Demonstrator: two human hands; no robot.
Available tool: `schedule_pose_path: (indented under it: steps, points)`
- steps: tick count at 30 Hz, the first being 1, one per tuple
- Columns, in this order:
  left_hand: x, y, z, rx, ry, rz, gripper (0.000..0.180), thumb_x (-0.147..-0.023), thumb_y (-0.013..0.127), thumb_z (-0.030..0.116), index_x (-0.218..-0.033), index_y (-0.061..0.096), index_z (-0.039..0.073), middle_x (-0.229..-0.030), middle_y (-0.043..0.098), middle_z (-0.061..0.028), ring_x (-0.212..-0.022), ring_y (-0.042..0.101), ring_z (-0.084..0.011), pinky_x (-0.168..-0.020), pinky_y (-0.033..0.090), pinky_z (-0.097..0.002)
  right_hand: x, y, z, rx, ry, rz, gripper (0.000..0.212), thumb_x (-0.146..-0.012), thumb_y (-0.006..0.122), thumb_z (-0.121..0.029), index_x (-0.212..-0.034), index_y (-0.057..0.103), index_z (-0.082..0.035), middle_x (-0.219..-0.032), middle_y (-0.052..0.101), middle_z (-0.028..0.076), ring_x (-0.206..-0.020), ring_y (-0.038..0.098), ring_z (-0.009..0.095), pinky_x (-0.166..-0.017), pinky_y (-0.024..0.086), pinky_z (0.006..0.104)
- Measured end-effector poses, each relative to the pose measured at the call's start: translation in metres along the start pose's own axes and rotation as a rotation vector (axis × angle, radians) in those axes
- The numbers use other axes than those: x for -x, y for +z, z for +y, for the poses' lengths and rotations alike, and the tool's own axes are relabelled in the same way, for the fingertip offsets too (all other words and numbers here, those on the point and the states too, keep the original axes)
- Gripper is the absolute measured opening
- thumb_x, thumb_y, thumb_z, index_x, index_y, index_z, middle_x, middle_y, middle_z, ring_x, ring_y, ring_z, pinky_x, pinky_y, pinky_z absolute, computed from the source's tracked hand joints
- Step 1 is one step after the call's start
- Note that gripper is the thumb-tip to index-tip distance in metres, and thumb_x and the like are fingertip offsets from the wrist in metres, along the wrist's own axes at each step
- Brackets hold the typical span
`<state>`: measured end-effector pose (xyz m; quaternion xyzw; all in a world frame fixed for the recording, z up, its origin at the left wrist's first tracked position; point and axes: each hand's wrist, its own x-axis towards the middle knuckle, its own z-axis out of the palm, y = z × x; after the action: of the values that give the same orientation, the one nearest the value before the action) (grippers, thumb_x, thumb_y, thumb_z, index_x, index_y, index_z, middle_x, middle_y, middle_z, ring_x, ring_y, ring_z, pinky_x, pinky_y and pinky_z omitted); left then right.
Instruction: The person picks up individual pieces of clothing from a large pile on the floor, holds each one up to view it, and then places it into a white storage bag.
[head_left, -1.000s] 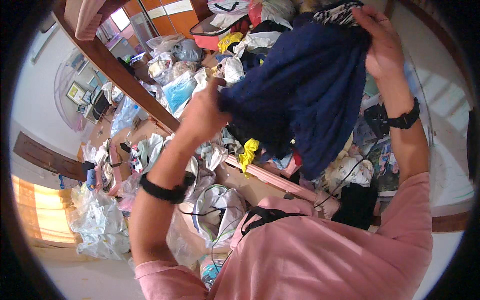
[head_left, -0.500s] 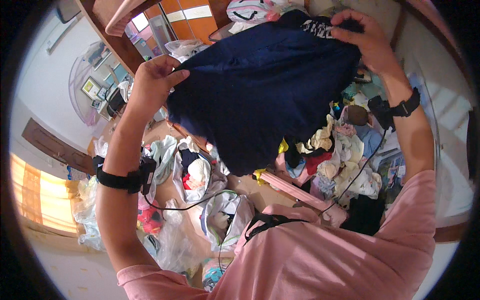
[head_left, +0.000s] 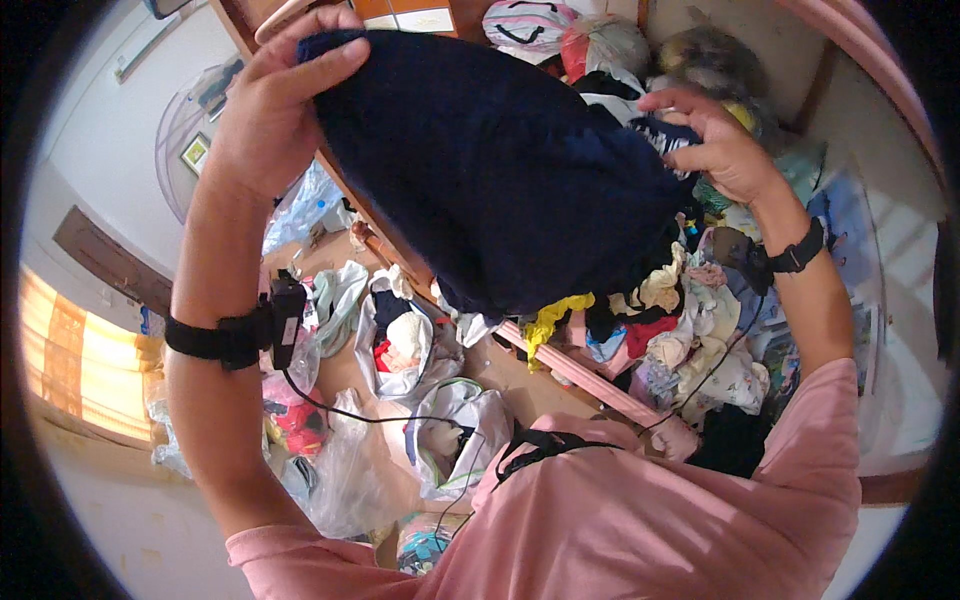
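Observation:
A dark navy garment (head_left: 500, 170) hangs spread between my two raised hands; its exact kind is hard to make out. My left hand (head_left: 285, 105) pinches its upper left corner between thumb and fingers. At the other end, my right hand (head_left: 725, 145) grips the edge beside a patch with a black-and-white pattern. The cloth droops in the middle and hides part of the scene behind it. Below its right side lies a heap of mixed clothes (head_left: 690, 340), with a yellow cloth (head_left: 550, 325) at its near left edge.
Two open white bags with clothes, the farther bag (head_left: 375, 365) and the nearer bag (head_left: 425, 475), stand on the floor. A pink padded rail (head_left: 590, 385) runs beside the heap. Clear plastic bags (head_left: 345, 480) lie at the left. Stuffed bags (head_left: 605, 45) sit at the back.
My left hand has risen and moved slightly left, while my right hand has come lower. The navy garment now tilts down toward the right and has shifted, uncovering the yellow cloth.

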<state>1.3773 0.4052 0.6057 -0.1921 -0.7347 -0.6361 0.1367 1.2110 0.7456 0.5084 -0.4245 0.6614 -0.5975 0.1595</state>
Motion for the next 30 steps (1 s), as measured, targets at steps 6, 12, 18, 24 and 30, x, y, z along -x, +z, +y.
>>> schedule_pose_path:
  steps: [6,12,18,24,30]
  points:
    - [-0.016,0.029,0.012,-0.175,0.06,-0.026,0.012,-0.086,0.061,0.008,-0.097,0.057,0.007,-0.085,0.061,0.0001,-0.078,0.058,-0.0082,-0.073,0.047,-0.0221,-0.044,0.062,0.011,0.012,-0.115,-0.367,0.1,-0.066,0.072,0.001,-0.146,0.015,-0.014,-0.139,0.04,0.012,-0.087,0.057,0.017,-0.079,0.049,0.0309]
    - [0.003,0.011,0.027,-0.234,0.022,0.106,0.013,-0.085,0.062,0.002,-0.094,0.055,0.008,-0.08,0.06,0.0006,-0.073,0.058,-0.0085,-0.066,0.049,-0.0221,-0.098,0.104,0.025,0.257,0.09,-0.531,0.083,-0.071,0.075,-0.011,-0.139,0.029,0.0,-0.126,0.051,0.008,-0.109,0.051,0.018,-0.098,0.036,0.0305]
    - [0.028,-0.003,0.027,-0.114,0.061,0.033,0.014,-0.085,0.061,0.002,-0.095,0.055,0.008,-0.081,0.06,0.0003,-0.074,0.059,-0.009,-0.068,0.049,-0.0219,-0.132,0.149,0.077,-0.343,-0.293,-0.486,0.065,-0.08,0.068,-0.022,-0.132,0.039,0.002,-0.126,0.053,0.01,-0.111,0.054,0.017,-0.097,0.041,0.0305]
    - [0.064,-0.025,0.045,-0.634,-0.01,0.194,0.013,-0.084,0.063,0.004,-0.095,0.057,0.006,-0.086,0.061,-0.0022,-0.078,0.058,-0.0107,-0.074,0.048,-0.0251,-0.129,0.151,0.036,-0.078,-0.069,-0.686,0.036,-0.085,0.063,-0.023,-0.117,0.059,-0.005,-0.085,0.062,0.002,-0.071,0.056,0.006,-0.068,0.045,0.0172]
    - [0.079,-0.027,0.029,-0.356,0.08,0.339,0.01,-0.085,0.062,0.002,-0.093,0.058,0.006,-0.089,0.062,-0.0033,-0.081,0.058,-0.0118,-0.075,0.048,-0.0249,-0.12,0.212,0.047,-0.344,-0.24,-0.727,0.094,-0.074,0.072,-0.043,-0.142,0.022,-0.003,-0.143,0.033,0.011,-0.125,0.039,0.019,-0.104,0.031,0.0323]
